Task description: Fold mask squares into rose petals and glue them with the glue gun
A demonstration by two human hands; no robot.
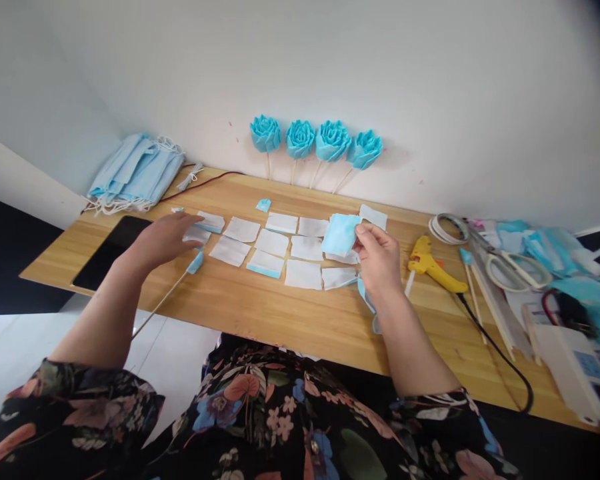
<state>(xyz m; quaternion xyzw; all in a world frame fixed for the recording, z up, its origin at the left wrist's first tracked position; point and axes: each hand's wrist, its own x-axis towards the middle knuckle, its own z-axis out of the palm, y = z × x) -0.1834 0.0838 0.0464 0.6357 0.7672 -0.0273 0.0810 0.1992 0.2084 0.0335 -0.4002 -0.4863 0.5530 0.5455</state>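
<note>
My right hand pinches a light blue fabric square and holds it just above the wooden table. My left hand lies flat, fingers stretched out, on a white fabric square at the left end of the rows. Several more white and blue cut squares lie in rows between my hands. A thin wooden stick with a blue tip lies just below my left hand.
Four blue fabric roses on sticks lean on the wall. A stack of blue face masks and a black tablet sit far left. A yellow glue gun, scissors, sticks and scraps are on the right.
</note>
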